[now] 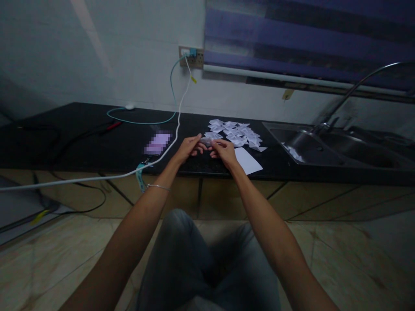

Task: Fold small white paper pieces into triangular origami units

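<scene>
Between my two hands is a small folded piece of white paper [206,141], held just above the front part of the black counter. My left hand [190,147] pinches its left end with thumb and fingers. At the right end, my right hand [224,151] grips it the same way. Just behind my hands lies a pile of folded white paper pieces [238,133], pointed and overlapping. Flat white paper sheets [248,160] rest beside my right hand, near the counter's front edge. The fingers partly cover the held paper.
A sink [298,147] with a curved faucet [350,93] is set into the counter [84,147] at the right. A white cable [178,125] hangs from the wall outlet [191,57] and crosses left of my hands. A blurred-out pink item [158,142] lies there, near a teal lanyard [140,176].
</scene>
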A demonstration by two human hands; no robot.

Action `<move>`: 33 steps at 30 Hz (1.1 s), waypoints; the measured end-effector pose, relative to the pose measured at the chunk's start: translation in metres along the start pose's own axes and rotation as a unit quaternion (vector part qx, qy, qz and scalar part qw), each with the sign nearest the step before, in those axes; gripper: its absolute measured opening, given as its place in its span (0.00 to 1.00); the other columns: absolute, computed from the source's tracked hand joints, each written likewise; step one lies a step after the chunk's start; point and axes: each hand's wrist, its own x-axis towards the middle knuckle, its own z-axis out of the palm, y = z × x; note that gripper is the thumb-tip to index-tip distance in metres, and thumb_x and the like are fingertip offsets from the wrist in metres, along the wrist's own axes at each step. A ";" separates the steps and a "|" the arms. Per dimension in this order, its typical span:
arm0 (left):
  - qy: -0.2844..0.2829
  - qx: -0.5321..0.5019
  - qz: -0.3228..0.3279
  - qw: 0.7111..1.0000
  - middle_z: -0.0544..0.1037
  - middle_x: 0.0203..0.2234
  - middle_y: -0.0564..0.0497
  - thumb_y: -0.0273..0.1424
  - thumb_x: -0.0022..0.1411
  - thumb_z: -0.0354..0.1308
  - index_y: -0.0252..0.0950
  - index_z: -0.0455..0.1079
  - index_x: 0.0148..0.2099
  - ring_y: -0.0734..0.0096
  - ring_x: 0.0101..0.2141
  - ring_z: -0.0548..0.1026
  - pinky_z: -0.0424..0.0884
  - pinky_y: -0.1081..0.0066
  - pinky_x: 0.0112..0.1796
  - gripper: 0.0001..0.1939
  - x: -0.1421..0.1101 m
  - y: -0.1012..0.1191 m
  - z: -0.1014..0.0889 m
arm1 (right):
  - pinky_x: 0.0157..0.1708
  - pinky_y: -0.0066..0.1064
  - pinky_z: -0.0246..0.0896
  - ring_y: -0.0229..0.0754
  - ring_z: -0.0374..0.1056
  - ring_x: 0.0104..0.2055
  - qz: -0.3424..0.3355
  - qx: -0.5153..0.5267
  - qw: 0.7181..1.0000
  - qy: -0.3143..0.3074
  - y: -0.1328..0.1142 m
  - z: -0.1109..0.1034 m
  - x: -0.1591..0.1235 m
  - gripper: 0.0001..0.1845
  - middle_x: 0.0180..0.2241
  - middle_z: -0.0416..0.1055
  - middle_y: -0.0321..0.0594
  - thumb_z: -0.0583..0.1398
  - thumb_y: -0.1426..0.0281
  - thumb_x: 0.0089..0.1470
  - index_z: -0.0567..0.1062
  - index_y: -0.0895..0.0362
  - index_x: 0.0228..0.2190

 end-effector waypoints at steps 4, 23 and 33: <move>0.025 0.006 0.003 1.000 0.81 0.32 0.45 0.47 0.55 0.64 0.32 0.77 0.42 0.75 0.25 0.73 0.57 0.78 0.19 0.23 0.001 -0.001 -0.002 | 0.29 0.28 0.74 0.38 0.74 0.31 0.016 0.026 1.000 -0.008 0.000 0.001 0.000 0.26 0.31 0.78 0.39 0.71 0.49 0.41 0.80 0.57 0.33; 0.049 0.012 0.029 0.998 0.82 0.27 0.45 0.37 0.47 0.70 0.27 0.79 0.48 0.75 0.22 0.71 0.62 0.75 0.22 0.27 -0.002 -0.002 0.000 | 0.42 0.39 0.76 0.40 0.75 0.33 0.032 0.087 0.993 0.071 0.009 -0.004 0.008 0.19 0.32 0.79 0.39 0.73 0.71 0.36 0.80 0.60 0.35; 0.045 0.038 0.034 0.998 0.83 0.30 0.46 0.38 0.48 0.70 0.30 0.78 0.49 0.77 0.21 0.70 0.62 0.76 0.23 0.27 0.002 -0.009 -0.005 | 0.43 0.40 0.77 0.42 0.76 0.35 0.030 0.100 0.993 0.053 0.015 -0.007 0.010 0.20 0.34 0.80 0.39 0.73 0.71 0.37 0.82 0.59 0.37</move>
